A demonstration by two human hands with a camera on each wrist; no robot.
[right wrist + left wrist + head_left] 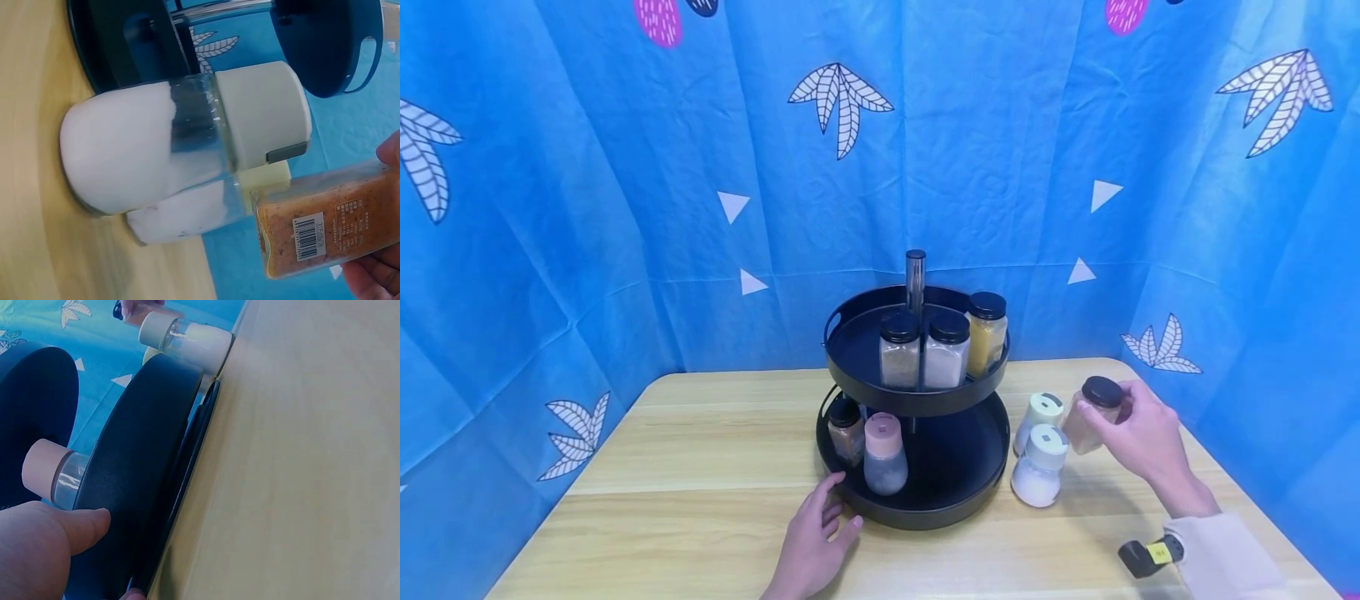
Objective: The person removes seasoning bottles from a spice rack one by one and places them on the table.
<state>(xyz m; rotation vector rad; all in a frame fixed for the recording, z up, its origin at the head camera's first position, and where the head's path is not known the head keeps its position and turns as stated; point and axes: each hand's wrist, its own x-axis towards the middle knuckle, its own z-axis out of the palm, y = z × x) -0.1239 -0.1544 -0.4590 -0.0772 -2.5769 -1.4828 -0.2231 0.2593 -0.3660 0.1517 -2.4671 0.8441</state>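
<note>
In the head view, a pale wood-grained desk point(715, 467) with rounded far corners stood before a creased blue cloth point(970, 125), which hung behind it and down both sides, printed with white leaves and triangles. A black two-tier stand point(955, 467) occupied the desk's middle, bearing jars on both trays. The left hand point(812, 542) lay at its near left edge, fingers loosely bent, grasping nothing. At the right, the right hand point(1146, 433) grasped a black-lidded jar point(1078, 435) above the desk, just right of two shakers point(1039, 483).

In the left wrist view, the desk's grain ran smoothly up to the stand's base; the left thumb overlapped the lower tray's wall, its pressure impossible to tell.

In the right wrist view, the jar's orange-brown contents and barcode showed against the cloth, while both shakers stood upright on the desk.
</note>
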